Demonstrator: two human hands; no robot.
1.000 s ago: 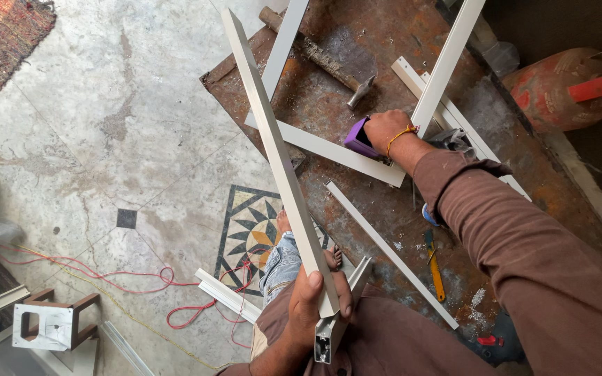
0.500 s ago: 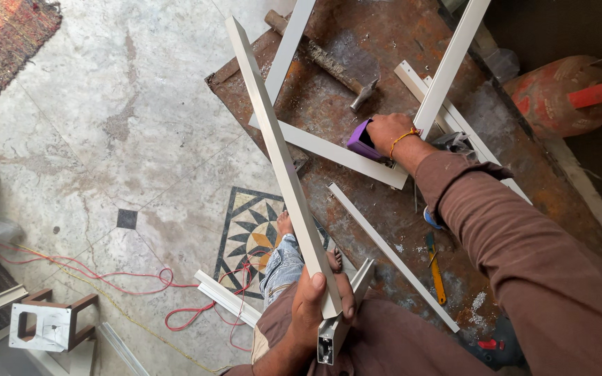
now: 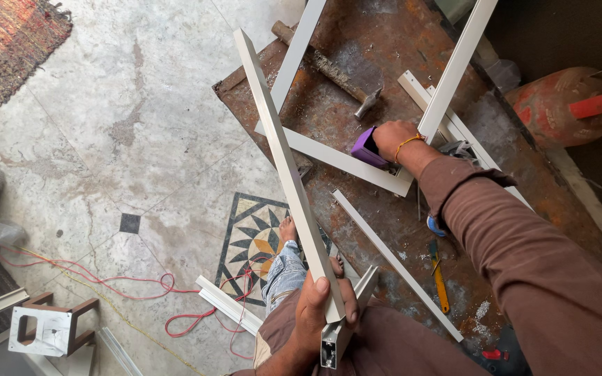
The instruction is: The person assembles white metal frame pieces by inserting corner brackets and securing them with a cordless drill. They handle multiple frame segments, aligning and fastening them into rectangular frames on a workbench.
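head | left hand [image 3: 322,310] grips pale metal bar [image 3: 283,163] | rusty table [image 3: 384,230]

One head-worn view looks steeply down, close over the left hand [image 3: 318,313]; the right hand [image 3: 393,139] lies farther ahead, on what seems a rusty bench [image 3: 357,230], floor [image 3: 106,139] leftward.

Purple block [image 3: 366,148] under the right hand [image 3: 393,138] now slightly leftward along the white frame [image 3: 336,157].

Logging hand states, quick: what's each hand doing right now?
Left hand: closed around the long white aluminium bar.
Right hand: closed on a purple tool on the white frame.
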